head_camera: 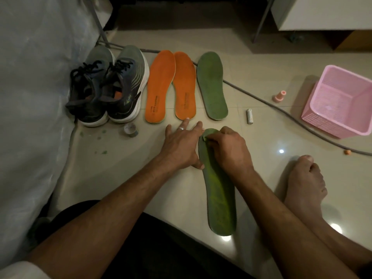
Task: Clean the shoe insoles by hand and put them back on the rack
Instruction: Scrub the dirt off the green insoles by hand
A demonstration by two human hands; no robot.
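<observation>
Near insole: green insole (220, 200) flat on the floor at centre, toe toward 12 o'clock, heel toward 6.
Right hand: right hand (227, 146) over the toe end, fingers curled, pinching a small green scrap (205, 136) against the insole.
Left hand: left hand (182, 146) flat on the floor at the insole's 9 o'clock, fingers straight and spread, grasping nothing; thumb touches the insole's edge; a ring on one finger.
Other insoles: second green insole (212, 85) at 12 o'clock; two orange insoles (171, 85) side by side at 11 o'clock, touching each other.
Shoes: pair of dark trainers (106, 87) at 10 o'clock, beside the orange pair.
Floor: glossy pale tiles (261, 121) with bright light spots; green flecks at 9 o'clock; a grey hose (267, 105) crosses from 11 to 3 o'clock.
Room: pink basket (340, 103) at 2 o'clock; plastic sheeting (30, 77) along the left; a bare foot (306, 182) at 3 o'clock.
</observation>
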